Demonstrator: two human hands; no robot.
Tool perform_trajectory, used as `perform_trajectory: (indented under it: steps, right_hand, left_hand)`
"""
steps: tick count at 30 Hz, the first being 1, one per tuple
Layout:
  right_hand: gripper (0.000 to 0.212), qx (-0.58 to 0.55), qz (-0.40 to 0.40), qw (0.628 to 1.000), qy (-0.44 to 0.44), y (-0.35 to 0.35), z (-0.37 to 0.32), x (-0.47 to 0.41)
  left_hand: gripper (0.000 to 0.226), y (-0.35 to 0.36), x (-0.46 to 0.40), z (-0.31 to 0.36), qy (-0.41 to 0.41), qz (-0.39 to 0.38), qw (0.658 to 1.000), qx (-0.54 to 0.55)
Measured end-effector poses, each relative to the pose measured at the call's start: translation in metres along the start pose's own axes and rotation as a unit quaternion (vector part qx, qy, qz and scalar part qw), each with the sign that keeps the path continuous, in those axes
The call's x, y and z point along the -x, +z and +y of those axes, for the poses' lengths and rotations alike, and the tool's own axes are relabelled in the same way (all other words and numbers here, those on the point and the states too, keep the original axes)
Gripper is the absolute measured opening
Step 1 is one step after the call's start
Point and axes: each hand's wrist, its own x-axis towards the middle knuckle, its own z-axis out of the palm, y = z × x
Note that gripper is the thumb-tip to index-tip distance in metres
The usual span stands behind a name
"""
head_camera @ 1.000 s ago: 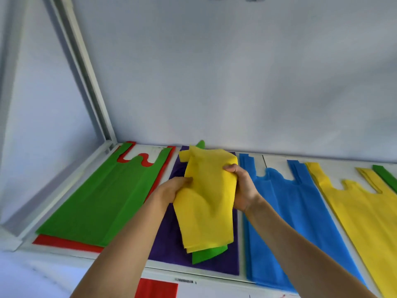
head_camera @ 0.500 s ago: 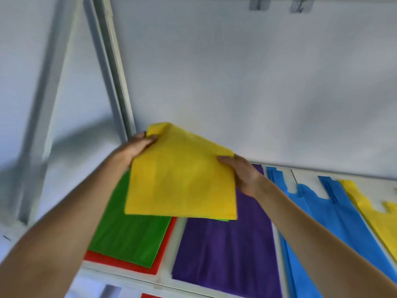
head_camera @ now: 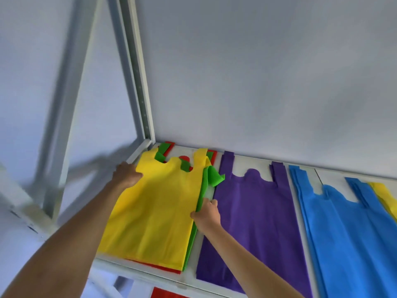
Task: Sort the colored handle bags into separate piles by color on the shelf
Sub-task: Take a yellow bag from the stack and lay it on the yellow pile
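A yellow handle bag (head_camera: pixel 154 209) lies spread flat over the leftmost pile on the white shelf (head_camera: pixel 150 276). A green bag (head_camera: pixel 211 176) and a red bag (head_camera: pixel 163 268) peek out beneath it. My left hand (head_camera: pixel 126 175) rests on the yellow bag's upper left edge, fingers tucked at the fabric. My right hand (head_camera: pixel 207 215) pinches the right edge of the yellow and green bags. To the right lie a purple bag (head_camera: pixel 255 222), a blue pile (head_camera: pixel 348 233) and a yellow pile (head_camera: pixel 386 198) at the frame's edge.
A grey shelf upright (head_camera: pixel 137 82) rises at the back left corner, with a slanted brace (head_camera: pixel 64 104) further left. The plain wall (head_camera: pixel 257 72) stands close behind the bags. A red sheet (head_camera: pixel 167 293) shows on the level below.
The folded yellow bundle held in the air has been opened out and laid flat on the green and red pile at the left. Both hands moved down to its side edges.
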Motion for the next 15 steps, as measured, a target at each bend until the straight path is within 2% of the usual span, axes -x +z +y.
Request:
perform_trajectory:
  steps: [2,3,7,12,15]
  right_hand:
    - [0.020,0.007,0.019,1.000,-0.012,0.002,-0.004,0.002]
    - [0.021,0.004,0.024,1.000,-0.012,0.001,-0.007,0.002]
    - [0.044,-0.012,0.067,0.997,-0.036,-0.002,-0.010,-0.001]
    - [0.060,-0.134,0.011,0.991,-0.028,-0.010,-0.016,-0.003]
    - [0.063,-0.225,-0.037,0.973,0.008,-0.012,-0.022,-0.009]
  left_hand:
    - [0.063,0.000,0.003,0.007,0.015,-0.008,0.998,0.054]
    - [0.064,-0.001,0.004,0.008,0.020,-0.019,0.996,0.080]
    - [0.061,-0.019,0.004,0.011,0.042,-0.058,0.977,0.202]
    - [0.049,-0.053,0.025,0.027,0.087,-0.099,0.941,0.313]
    - [0.047,-0.065,0.047,0.038,0.110,-0.117,0.897,0.412]
